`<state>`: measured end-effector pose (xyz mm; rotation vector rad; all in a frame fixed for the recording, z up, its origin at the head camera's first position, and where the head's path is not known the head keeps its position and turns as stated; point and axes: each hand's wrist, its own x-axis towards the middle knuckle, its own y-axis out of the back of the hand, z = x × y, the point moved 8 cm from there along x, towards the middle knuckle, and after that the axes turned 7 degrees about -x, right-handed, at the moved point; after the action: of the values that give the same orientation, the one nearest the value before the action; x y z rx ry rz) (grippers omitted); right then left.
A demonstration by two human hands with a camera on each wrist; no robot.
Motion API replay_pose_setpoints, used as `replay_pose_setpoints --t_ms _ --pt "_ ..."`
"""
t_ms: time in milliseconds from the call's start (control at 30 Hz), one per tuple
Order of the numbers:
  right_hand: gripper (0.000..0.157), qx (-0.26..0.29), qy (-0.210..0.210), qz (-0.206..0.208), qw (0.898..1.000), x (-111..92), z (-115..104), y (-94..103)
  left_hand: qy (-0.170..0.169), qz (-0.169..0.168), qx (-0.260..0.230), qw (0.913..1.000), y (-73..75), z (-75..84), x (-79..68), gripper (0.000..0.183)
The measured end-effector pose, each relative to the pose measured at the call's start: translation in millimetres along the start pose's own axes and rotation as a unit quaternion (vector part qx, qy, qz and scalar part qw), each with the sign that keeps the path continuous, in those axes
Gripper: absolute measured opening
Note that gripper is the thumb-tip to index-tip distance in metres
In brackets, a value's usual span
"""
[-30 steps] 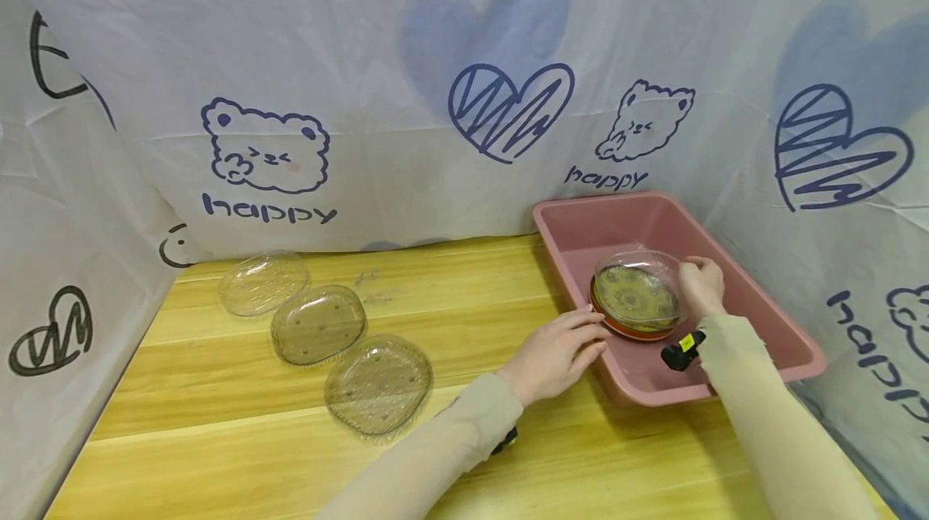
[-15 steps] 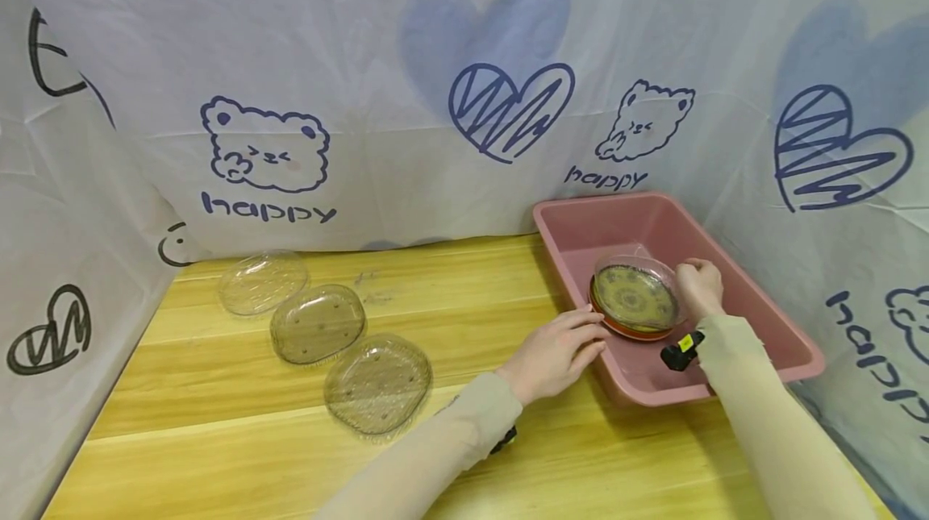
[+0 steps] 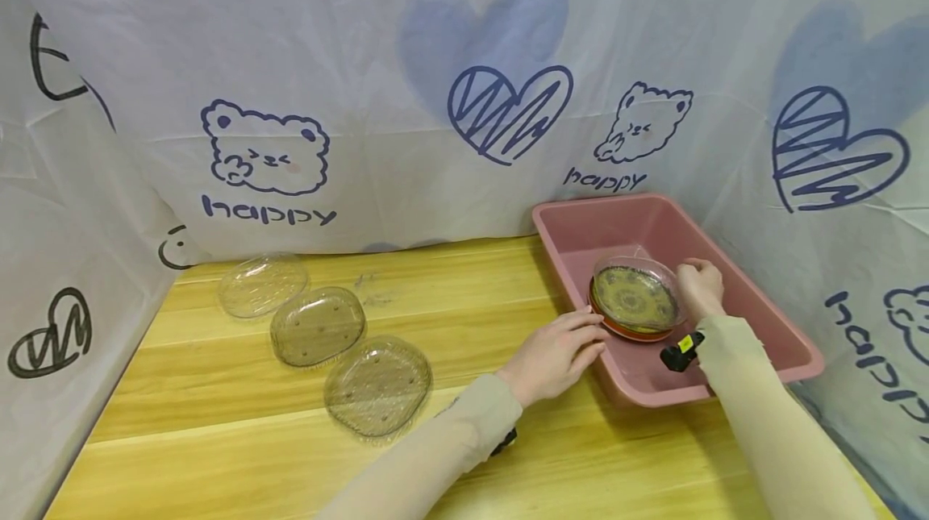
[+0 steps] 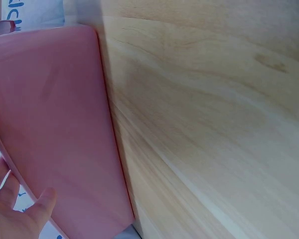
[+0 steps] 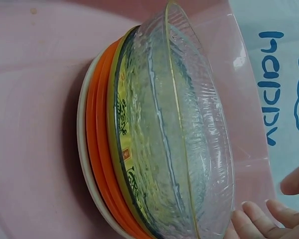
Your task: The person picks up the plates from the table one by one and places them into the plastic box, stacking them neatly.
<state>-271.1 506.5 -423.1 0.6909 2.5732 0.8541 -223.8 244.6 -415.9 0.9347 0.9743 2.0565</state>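
A clear textured bowl (image 5: 209, 124) sits on top of a stack of dishes inside the pink basin (image 3: 784, 359). Below it show a yellow patterned dish (image 5: 123, 129), orange dishes (image 5: 97, 134) and a whitish one (image 5: 83, 129) at the bottom. My right hand (image 3: 700, 286) is at the bowl's right side; in the right wrist view its fingertips (image 5: 249, 211) are right at the bowl's rim, with the thumb apart. My left hand (image 3: 555, 351) rests at the basin's left rim, fingers over the edge, thumb (image 4: 46, 199) along the outer wall.
Three clear shallow dishes lie in a slanting row on the wooden table (image 3: 472, 294): a colourless one (image 3: 263, 286) at the back, then two brownish ones, the middle (image 3: 318, 326) and the nearest (image 3: 379, 387). Printed white cloth (image 3: 392, 101) hangs behind and at both sides.
The clear bowl has come down a little at its far side and sits lower on the stack. My right hand has shifted slightly; the left hand stays at the basin rim.
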Motion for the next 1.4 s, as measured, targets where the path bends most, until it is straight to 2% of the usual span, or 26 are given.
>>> replay_pose_setpoints --t_ms 167,467,600,767,900,1067,1167,1300,1400 --pt "0.061 -0.004 -0.001 -0.013 1.000 -1 -1 -3.6 0.000 0.004 0.009 0.9999 0.6 -0.1 -0.9 0.039" --pt "0.061 0.006 0.011 0.006 1.000 -5 -5 -2.6 0.001 0.000 0.008 1.0000 0.7 2.7 -1.6 0.039" --pt "0.060 0.005 0.029 0.012 0.999 -8 -9 -3.8 0.005 -0.013 0.001 0.9999 0.5 2.5 -2.0 0.039" --pt "0.055 0.011 0.069 0.022 0.997 -16 -26 -8.1 0.016 -0.023 -0.023 0.9993 6.1 1.5 -4.0 0.038" --pt "0.049 0.059 0.098 0.023 0.993 -27 -46 -11.8 0.031 -0.017 -0.038 0.9987 18.8 -3.1 -8.3 0.037" --pt "0.043 0.137 0.132 -0.002 0.982 -44 -78 -19.5 0.056 0.007 -0.042 0.9975 42.9 -16.1 -19.2 0.038" --pt "0.035 0.184 0.152 -0.019 0.971 -58 -95 -23.9 0.069 0.017 -0.044 0.9965 56.7 -25.4 -27.9 0.039" --pt "0.030 0.266 0.177 -0.057 0.946 -82 -119 -33.8 0.085 0.024 -0.049 0.9949 73.2 -39.1 -41.0 0.041" --pt "0.031 0.299 0.206 -0.086 0.928 -103 -138 -43.9 0.101 0.023 -0.051 0.9933 83.2 -51.3 -52.3 0.041"
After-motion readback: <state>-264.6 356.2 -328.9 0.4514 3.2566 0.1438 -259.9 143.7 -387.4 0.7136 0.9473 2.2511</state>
